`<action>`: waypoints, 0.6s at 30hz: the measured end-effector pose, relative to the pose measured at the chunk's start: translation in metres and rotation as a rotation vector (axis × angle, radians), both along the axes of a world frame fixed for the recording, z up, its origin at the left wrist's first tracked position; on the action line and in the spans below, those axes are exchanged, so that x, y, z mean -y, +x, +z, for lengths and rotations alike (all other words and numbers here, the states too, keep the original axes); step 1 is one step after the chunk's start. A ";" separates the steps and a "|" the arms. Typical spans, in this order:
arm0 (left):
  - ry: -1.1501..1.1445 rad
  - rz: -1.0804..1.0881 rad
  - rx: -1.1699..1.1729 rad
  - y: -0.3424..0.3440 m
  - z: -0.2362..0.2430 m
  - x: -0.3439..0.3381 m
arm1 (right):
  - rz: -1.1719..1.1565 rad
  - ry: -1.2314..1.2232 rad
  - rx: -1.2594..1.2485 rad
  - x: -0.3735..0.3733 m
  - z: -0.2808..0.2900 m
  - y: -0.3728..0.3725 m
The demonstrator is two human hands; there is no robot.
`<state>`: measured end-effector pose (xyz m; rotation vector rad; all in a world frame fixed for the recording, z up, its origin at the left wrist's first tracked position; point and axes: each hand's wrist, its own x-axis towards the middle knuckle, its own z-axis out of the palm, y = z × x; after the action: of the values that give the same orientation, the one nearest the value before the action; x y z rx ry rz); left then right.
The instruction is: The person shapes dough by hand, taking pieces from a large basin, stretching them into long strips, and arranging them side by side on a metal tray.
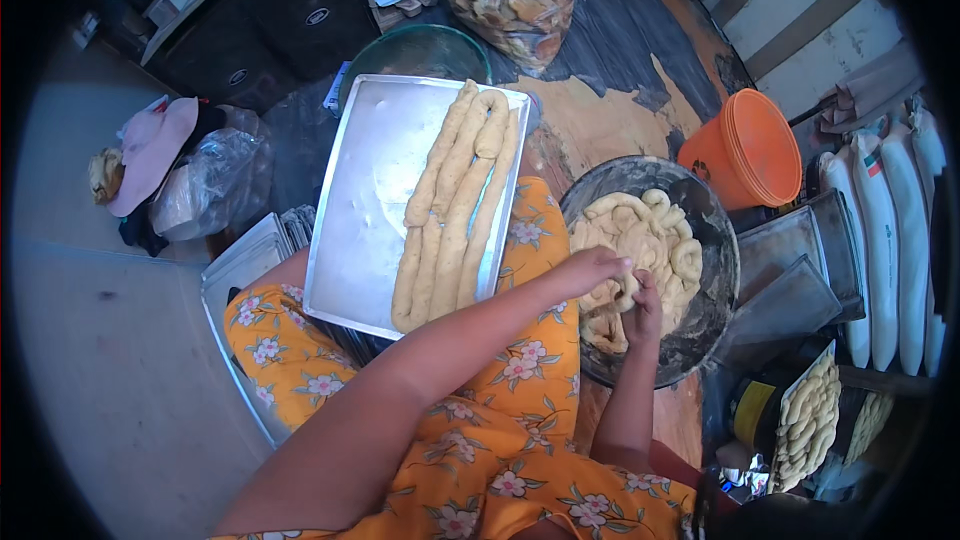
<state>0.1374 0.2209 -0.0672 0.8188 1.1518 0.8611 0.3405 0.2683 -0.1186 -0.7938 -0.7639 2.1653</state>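
My left hand (pixel 600 268) and my right hand (pixel 642 305) are both closed on a length of pale dough (pixel 626 290) over the big dark round basin (pixel 712 325) at my right, with my left hand higher in the picture. The basin holds a heap of coiled dough ropes (pixel 650 230). A metal tray (pixel 355 200) rests on my lap, tilted, with several long dough ropes (pixel 450 240) lying lengthwise along its right half, one bent into a loop at the far end.
An orange bucket (pixel 740 150), metal sheets (pixel 785 270), white sacks (pixel 880 250) and dough-laden trays (pixel 805 420) stand at right. A bread-filled bag (pixel 505 10) and green basin (pixel 465 55) lie ahead. Plastic bags (pixel 210 180), a pink hat (pixel 145 155) and stacked trays (pixel 245 250) sit left.
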 end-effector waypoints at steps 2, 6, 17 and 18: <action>-0.077 0.041 0.027 0.020 0.044 -0.002 | 0.026 0.099 -0.018 0.011 0.039 -0.003; 0.102 0.349 0.179 0.037 0.092 -0.013 | -0.210 0.500 0.277 0.030 0.071 -0.031; 0.760 0.652 0.932 -0.087 0.261 0.032 | 0.567 1.042 1.407 0.028 -0.109 -0.001; 0.847 0.675 0.968 -0.116 0.262 0.052 | 0.459 0.779 1.215 0.026 -0.110 0.005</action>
<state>0.0213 0.1687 0.1946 0.5053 0.1163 2.0917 0.3451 0.2427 -0.2284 -1.5408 -2.3656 1.2583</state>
